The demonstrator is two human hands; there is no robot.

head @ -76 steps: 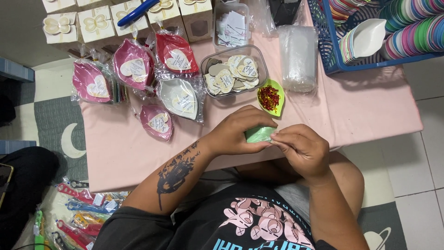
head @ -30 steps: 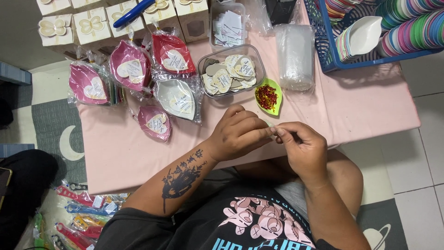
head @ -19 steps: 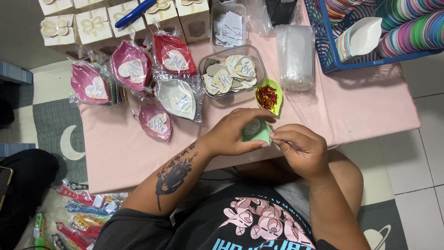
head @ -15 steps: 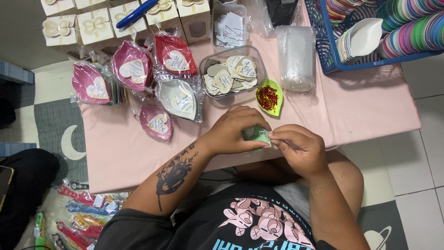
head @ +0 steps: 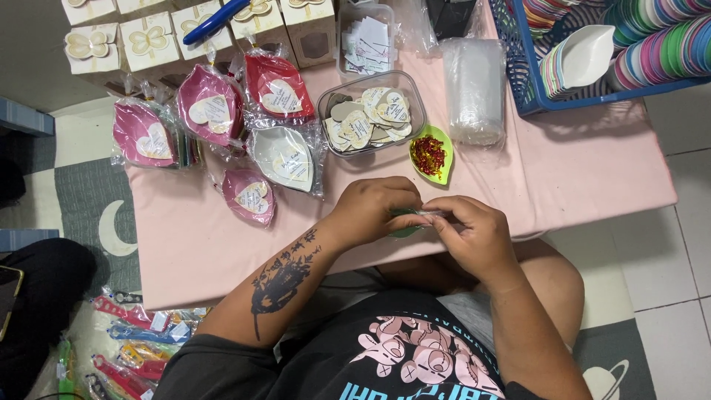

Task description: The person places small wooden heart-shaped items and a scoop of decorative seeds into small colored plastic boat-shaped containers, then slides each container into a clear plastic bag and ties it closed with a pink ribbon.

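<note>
My left hand (head: 374, 210) and my right hand (head: 472, 233) meet over the near edge of the pink table (head: 592, 170). Between their fingertips they pinch a small green leaf-shaped dish (head: 404, 230) in clear wrap, mostly hidden by the fingers. Just beyond them lies a green leaf dish (head: 432, 153) holding small red and gold pieces. A clear tub of heart-shaped paper tags (head: 370, 115) stands behind that.
Wrapped leaf dishes in pink (head: 152, 137), red (head: 278, 89) and white (head: 289, 159) lie at the left. Small white boxes with butterfly tops (head: 152, 41) line the back. A stack of clear bags (head: 474, 89) and a blue basket (head: 533, 89) of coloured dishes sit at the right.
The hands have drawn closer together around the green dish, and it is now more covered by the fingers. Everything on the table stays where it was.
</note>
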